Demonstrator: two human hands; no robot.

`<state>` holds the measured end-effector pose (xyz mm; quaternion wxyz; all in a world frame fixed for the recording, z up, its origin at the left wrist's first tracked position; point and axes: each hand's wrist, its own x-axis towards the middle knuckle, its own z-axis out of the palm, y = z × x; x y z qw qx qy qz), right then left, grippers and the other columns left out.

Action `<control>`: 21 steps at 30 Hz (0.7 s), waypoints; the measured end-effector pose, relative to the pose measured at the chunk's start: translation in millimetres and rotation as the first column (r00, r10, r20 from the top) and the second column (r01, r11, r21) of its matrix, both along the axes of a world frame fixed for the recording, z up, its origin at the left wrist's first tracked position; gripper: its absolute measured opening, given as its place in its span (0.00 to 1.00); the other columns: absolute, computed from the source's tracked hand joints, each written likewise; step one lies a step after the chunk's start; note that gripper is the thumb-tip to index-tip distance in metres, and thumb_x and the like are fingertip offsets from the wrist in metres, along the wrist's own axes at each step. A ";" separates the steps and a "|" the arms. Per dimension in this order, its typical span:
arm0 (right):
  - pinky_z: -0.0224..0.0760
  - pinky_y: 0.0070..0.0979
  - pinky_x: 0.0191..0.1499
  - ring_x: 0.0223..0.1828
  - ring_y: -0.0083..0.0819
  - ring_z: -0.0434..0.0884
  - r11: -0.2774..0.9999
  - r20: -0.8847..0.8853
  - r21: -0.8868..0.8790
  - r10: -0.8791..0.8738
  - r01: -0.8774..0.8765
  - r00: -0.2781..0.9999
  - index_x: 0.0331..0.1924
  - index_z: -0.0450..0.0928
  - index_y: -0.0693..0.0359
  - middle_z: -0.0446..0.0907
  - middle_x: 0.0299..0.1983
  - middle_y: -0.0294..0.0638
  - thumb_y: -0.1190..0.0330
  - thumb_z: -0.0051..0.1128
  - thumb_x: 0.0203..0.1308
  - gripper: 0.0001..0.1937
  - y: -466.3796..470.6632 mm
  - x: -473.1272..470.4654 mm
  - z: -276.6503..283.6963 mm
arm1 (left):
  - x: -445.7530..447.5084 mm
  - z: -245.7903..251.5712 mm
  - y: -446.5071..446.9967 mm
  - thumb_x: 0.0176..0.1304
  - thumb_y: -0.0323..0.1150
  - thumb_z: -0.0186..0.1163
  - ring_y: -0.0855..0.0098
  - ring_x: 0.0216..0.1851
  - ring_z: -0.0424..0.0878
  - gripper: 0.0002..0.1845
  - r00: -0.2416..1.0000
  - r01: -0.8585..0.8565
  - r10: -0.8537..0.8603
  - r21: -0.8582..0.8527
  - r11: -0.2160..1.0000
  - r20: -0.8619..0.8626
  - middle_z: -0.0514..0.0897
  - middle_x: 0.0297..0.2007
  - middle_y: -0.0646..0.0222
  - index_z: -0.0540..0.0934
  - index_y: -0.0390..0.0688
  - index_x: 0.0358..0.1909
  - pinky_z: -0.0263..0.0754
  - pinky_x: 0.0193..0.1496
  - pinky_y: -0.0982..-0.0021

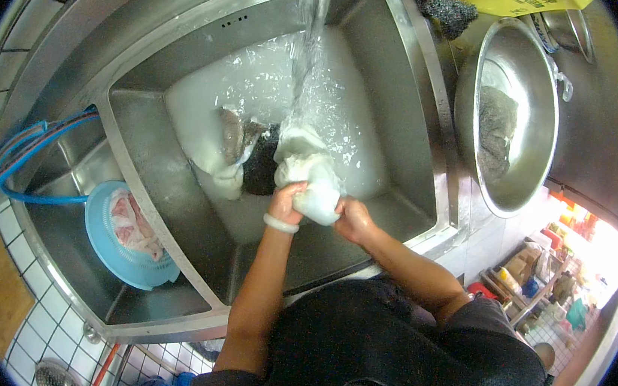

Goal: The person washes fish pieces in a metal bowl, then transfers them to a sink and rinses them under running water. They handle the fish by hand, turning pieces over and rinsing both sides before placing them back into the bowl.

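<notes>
My left hand (287, 202), with a pale bangle at its wrist, grips the near left side of a soft, wet white piece (319, 180), perhaps animal tripe. At its right edge my right hand (352, 219) has its fingers closed on the same piece. Both hands are low over the stainless steel sink basin (189, 152), and running water (307, 40) falls just beyond the piece. Left of it, a dark, rough piece (261, 162) and a brown and white piece (230, 139) lie partly in the cloudy water.
A light-blue plastic colander (98, 238) with raw pinkish meat (133, 222) stands in the smaller left basin, beside a blue hose (44, 157). At right, a steel bowl (533, 132) holds a greyish, wet mass. A black scouring pad (444, 9) lies at the sink's upper right corner.
</notes>
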<state>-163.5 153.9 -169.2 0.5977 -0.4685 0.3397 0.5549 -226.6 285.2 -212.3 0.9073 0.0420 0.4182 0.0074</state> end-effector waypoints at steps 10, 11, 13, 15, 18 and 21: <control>0.67 0.26 0.46 0.46 0.30 0.72 0.964 0.802 -0.144 0.246 -0.224 0.544 0.45 0.73 0.61 0.74 0.42 0.40 0.75 0.52 0.48 0.16 32.1 42.9 -12.6 | 8.2 60.3 38.6 0.36 0.20 0.60 0.68 0.49 0.72 0.36 0.942 0.022 -0.139 0.358 0.933 0.304 0.74 0.46 0.65 0.65 0.36 0.54 0.66 0.53 0.69; 0.67 0.26 0.46 0.46 0.30 0.73 0.945 0.837 -0.098 0.248 -0.313 0.487 0.45 0.73 0.61 0.74 0.42 0.41 0.74 0.54 0.49 0.15 37.1 47.5 -5.1 | 8.8 61.7 39.5 0.36 0.21 0.61 0.68 0.49 0.72 0.36 0.941 0.020 -0.146 0.383 0.924 0.305 0.74 0.46 0.65 0.64 0.36 0.54 0.66 0.53 0.68; 0.69 0.26 0.45 0.45 0.31 0.74 0.876 0.899 -0.084 0.273 -0.475 0.344 0.44 0.74 0.62 0.74 0.43 0.43 0.72 0.57 0.49 0.15 44.4 55.3 10.9 | 7.8 60.9 39.4 0.37 0.22 0.62 0.68 0.49 0.72 0.36 0.948 0.008 -0.138 0.414 0.910 0.285 0.74 0.47 0.66 0.64 0.36 0.55 0.66 0.54 0.68; 0.70 0.27 0.43 0.43 0.32 0.75 0.779 0.942 -0.151 0.300 -0.608 0.151 0.43 0.75 0.62 0.74 0.44 0.44 0.70 0.59 0.49 0.15 48.5 60.7 24.6 | 4.9 57.2 37.3 0.38 0.23 0.64 0.69 0.49 0.71 0.36 0.965 0.000 -0.113 0.428 0.904 0.238 0.74 0.47 0.66 0.64 0.37 0.55 0.65 0.54 0.68; 0.73 0.26 0.38 0.38 0.31 0.77 0.727 0.879 -0.376 0.476 -0.575 0.027 0.40 0.75 0.65 0.76 0.40 0.46 0.69 0.61 0.46 0.16 51.5 59.3 35.7 | 1.2 50.7 31.5 0.41 0.19 0.60 0.67 0.51 0.70 0.34 0.987 -0.077 0.017 0.374 0.924 0.161 0.72 0.49 0.65 0.63 0.37 0.55 0.63 0.55 0.67; 0.73 0.22 0.32 0.28 0.27 0.78 0.745 0.819 -0.434 0.560 -0.507 0.122 0.35 0.76 0.68 0.78 0.29 0.44 0.67 0.62 0.46 0.14 54.4 50.4 32.9 | -0.5 44.8 23.3 0.39 0.16 0.58 0.67 0.51 0.70 0.34 0.988 -0.145 0.113 0.359 0.922 0.109 0.72 0.49 0.64 0.64 0.38 0.55 0.63 0.55 0.67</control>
